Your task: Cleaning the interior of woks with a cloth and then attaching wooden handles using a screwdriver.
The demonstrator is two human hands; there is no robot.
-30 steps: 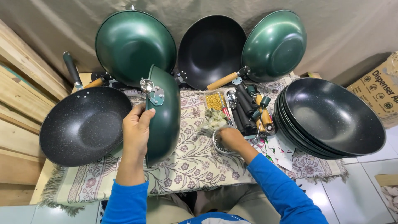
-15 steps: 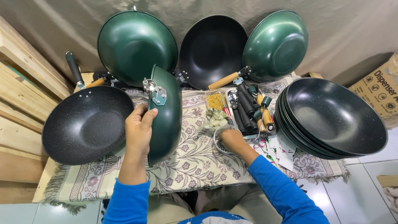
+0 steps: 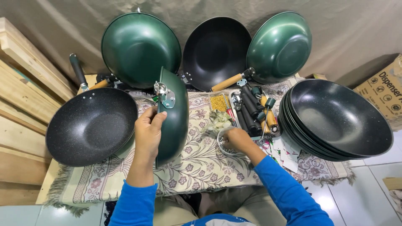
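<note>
My left hand grips the rim of a green wok that stands on its edge on the patterned cloth. A metal handle bracket sits at the wok's top. My right hand reaches into a small white bowl of small dark parts, fingers curled down; what they hold is hidden. Both sleeves are blue.
A speckled black wok lies at the left. Two green woks and a black one lean on the back wall. A stack of black woks stands at the right. A tray of handles, wooden planks, a cardboard box.
The view has shifted slightly. My left hand still holds the upright green wok, and my right hand stays at the small bowl.
</note>
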